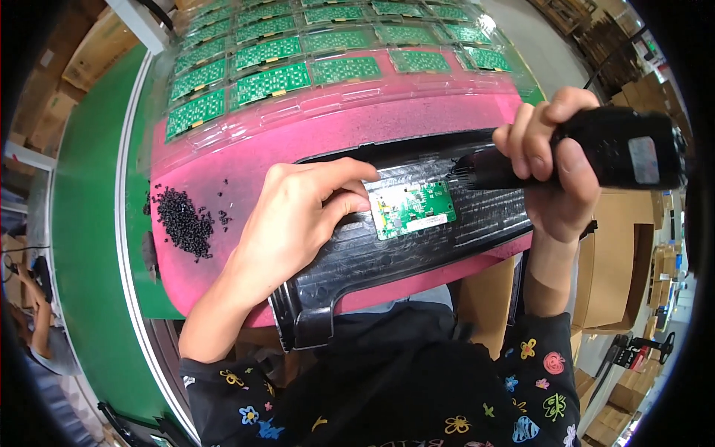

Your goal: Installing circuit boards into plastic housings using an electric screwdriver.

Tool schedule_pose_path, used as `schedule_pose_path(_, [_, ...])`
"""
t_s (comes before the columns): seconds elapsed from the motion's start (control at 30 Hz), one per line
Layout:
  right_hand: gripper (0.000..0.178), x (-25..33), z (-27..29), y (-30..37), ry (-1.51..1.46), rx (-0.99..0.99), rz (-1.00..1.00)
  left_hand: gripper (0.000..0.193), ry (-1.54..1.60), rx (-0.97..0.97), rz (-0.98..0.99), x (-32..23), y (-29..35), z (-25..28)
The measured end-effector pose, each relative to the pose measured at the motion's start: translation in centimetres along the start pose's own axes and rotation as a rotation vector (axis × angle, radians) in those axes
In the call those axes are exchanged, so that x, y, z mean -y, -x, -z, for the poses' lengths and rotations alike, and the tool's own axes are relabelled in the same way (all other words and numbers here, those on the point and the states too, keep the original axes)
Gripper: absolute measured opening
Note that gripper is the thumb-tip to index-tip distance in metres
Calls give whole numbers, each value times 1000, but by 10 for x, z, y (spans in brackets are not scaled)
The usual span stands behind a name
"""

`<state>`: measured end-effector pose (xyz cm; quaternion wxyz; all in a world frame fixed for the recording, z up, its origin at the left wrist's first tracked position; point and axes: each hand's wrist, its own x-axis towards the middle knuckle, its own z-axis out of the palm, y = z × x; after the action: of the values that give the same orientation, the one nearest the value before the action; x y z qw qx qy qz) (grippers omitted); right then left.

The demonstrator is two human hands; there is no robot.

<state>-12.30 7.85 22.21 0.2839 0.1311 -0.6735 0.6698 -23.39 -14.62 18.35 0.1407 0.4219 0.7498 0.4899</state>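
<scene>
A green circuit board point(414, 210) with a white label strip lies on a long black plastic panel point(357, 257). By the board's left edge is my left hand point(302, 205), its thumb and index finger curled close together; what they may pinch is hidden. My right hand point(555, 145) is wrapped round a black cordless electric screwdriver point(618, 145), which is held almost level. Its narrower nose points left, toward the board's upper right corner. Whether the tip touches anything is not plain.
Clear plastic trays point(298, 97) with several green boards fill the far side of the pink mat point(417, 112). Left of my hand is a pile of tiny black pieces point(182, 222), apparently screws. An open cardboard box point(614, 261) stands at the right. Another person's arm point(37, 298) shows far left.
</scene>
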Motion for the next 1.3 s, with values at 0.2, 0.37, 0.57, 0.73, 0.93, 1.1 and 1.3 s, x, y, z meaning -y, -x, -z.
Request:
schedule_pose_path(0.2, [27,-6,2,-2,12,-2,-72,16,-71,48,-52,4,0,-1])
schedule_pose_path(0.37, [28,-7,2,-2,-15,-16,-104,19,2,88,6,1,0,-1])
schedule_pose_path(0.57, [28,-9,-2,-6,30,-30,-144,27,-162,181,-228,10,1,-5])
schedule_pose_path(0.73, [27,-12,1,-13,12,50,-169,34,-365,195,-257,10,2,-6])
schedule_pose_path(0.93, [25,-16,-3,-11,-36,75,-179,36,-484,238,-267,8,4,-3])
schedule_pose_path(1.1, [28,-16,-14,-7,54,-60,-148,37,-513,277,-253,7,4,-2])
schedule_pose_path(1.3, [26,-2,-18,-3,-346,66,-41,27,-388,160,-323,13,4,-3])
